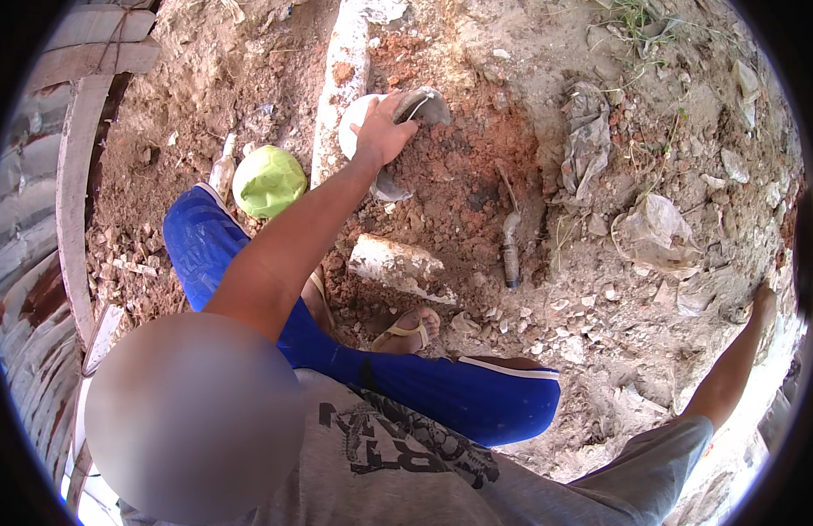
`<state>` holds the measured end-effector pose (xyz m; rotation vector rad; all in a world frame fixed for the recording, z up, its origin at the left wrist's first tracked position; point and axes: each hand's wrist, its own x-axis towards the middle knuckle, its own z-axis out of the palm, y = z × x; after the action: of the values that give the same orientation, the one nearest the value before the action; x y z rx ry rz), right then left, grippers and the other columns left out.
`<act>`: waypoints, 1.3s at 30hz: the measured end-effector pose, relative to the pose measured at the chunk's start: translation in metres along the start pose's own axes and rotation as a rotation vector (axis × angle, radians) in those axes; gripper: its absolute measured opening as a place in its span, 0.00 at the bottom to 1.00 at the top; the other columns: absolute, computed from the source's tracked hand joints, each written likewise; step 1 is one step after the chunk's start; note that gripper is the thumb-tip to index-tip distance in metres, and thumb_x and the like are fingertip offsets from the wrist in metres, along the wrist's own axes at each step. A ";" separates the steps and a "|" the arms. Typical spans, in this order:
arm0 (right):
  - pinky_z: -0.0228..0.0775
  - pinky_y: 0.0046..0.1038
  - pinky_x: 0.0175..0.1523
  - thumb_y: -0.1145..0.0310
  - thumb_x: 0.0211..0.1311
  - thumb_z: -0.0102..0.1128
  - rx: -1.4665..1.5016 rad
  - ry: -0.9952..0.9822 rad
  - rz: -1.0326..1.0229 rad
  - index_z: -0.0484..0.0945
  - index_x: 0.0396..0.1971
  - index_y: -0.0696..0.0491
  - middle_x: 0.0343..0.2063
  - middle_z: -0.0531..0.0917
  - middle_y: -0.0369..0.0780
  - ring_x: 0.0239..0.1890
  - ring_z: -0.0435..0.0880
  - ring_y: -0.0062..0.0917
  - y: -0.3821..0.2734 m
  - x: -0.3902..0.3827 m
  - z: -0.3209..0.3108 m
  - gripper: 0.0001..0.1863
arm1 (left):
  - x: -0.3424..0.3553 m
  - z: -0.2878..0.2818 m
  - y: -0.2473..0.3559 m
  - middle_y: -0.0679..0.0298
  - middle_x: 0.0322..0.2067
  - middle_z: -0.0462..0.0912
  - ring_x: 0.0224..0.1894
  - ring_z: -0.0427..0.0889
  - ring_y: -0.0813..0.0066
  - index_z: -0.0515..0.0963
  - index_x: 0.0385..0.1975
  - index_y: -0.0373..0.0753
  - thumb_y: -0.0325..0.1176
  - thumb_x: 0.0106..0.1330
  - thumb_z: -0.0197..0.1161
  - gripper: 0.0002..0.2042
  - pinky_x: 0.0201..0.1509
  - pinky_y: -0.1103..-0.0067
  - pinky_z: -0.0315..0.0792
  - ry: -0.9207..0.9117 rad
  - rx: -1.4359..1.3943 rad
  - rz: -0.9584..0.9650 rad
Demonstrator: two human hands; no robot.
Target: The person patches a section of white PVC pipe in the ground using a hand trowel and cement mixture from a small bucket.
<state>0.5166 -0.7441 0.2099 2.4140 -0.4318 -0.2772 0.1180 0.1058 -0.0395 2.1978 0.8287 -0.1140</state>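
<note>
My left hand (387, 131) reaches forward over the dug soil. Its fingers are closed over a white rounded piece (348, 130) with a grey curved lip; I cannot tell its exact kind. Under my wrist lies a grey curved shard (391, 187). A long white pipe (341, 66) runs beside the rounded piece toward the far edge. Nearer my feet lies a white, soil-stained broken length of pipe (393, 260). Far to the right, my right hand (764, 302) shows small at the rim, against a pale surface, its fingers unclear.
A dented green ball-like thing (269, 181) and a bottle (222, 167) lie by my left knee. A slim bent grey piece (511, 241) rests on the soil, with crumpled plastic (584, 140) and a clear bag (656, 232) further right. Corrugated sheeting (25, 245) borders the left.
</note>
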 end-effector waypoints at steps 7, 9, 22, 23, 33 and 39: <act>0.77 0.43 0.55 0.52 0.71 0.42 -0.041 0.107 -0.012 0.78 0.53 0.55 0.51 0.81 0.53 0.51 0.82 0.44 0.047 0.019 0.035 0.25 | 0.000 0.007 -0.002 0.73 0.72 0.61 0.77 0.49 0.54 0.68 0.67 0.59 0.48 0.55 0.65 0.35 0.69 0.32 0.34 0.034 0.031 0.010; 0.78 0.42 0.55 0.57 0.72 0.43 0.125 0.070 -0.019 0.77 0.54 0.57 0.52 0.80 0.53 0.52 0.82 0.43 0.068 0.014 0.064 0.23 | 0.000 0.005 0.010 0.72 0.72 0.60 0.77 0.48 0.55 0.68 0.67 0.59 0.47 0.54 0.65 0.35 0.69 0.31 0.32 0.022 0.062 -0.016; 0.55 0.13 0.26 0.78 0.70 0.48 2.158 -0.144 0.018 0.62 0.66 0.65 0.30 0.69 0.34 0.26 0.63 0.11 0.005 -0.340 -0.014 0.25 | -0.001 -0.005 0.007 0.71 0.73 0.58 0.77 0.46 0.55 0.66 0.68 0.59 0.47 0.55 0.62 0.35 0.70 0.31 0.28 -0.023 0.070 -0.002; 0.50 0.14 0.22 0.71 0.72 0.50 2.110 -0.086 0.062 0.66 0.64 0.63 0.29 0.69 0.31 0.23 0.61 0.10 -0.028 -0.394 -0.047 0.23 | 0.002 -0.004 0.002 0.70 0.73 0.59 0.77 0.46 0.54 0.66 0.69 0.58 0.48 0.55 0.62 0.35 0.69 0.31 0.28 -0.033 0.039 -0.014; 0.55 0.23 0.15 0.63 0.73 0.52 1.508 -0.131 -0.296 0.76 0.61 0.49 0.14 0.71 0.29 0.11 0.65 0.16 -0.210 -0.667 0.049 0.19 | 0.003 -0.019 -0.018 0.59 0.65 0.71 0.72 0.59 0.54 0.63 0.70 0.46 0.57 0.61 0.64 0.39 0.72 0.39 0.37 0.010 -0.113 0.123; 0.56 0.25 0.14 0.64 0.71 0.54 1.074 -0.079 -0.589 0.76 0.61 0.48 0.13 0.71 0.30 0.10 0.66 0.18 -0.282 -0.754 0.115 0.20 | -0.107 -0.038 0.014 0.61 0.57 0.78 0.65 0.71 0.57 0.77 0.55 0.40 0.43 0.66 0.63 0.21 0.72 0.60 0.58 0.347 0.067 0.911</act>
<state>-0.1480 -0.3226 0.0065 3.5691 0.2019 -0.4787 0.0356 0.0689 0.0306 2.4806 -0.0737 0.7040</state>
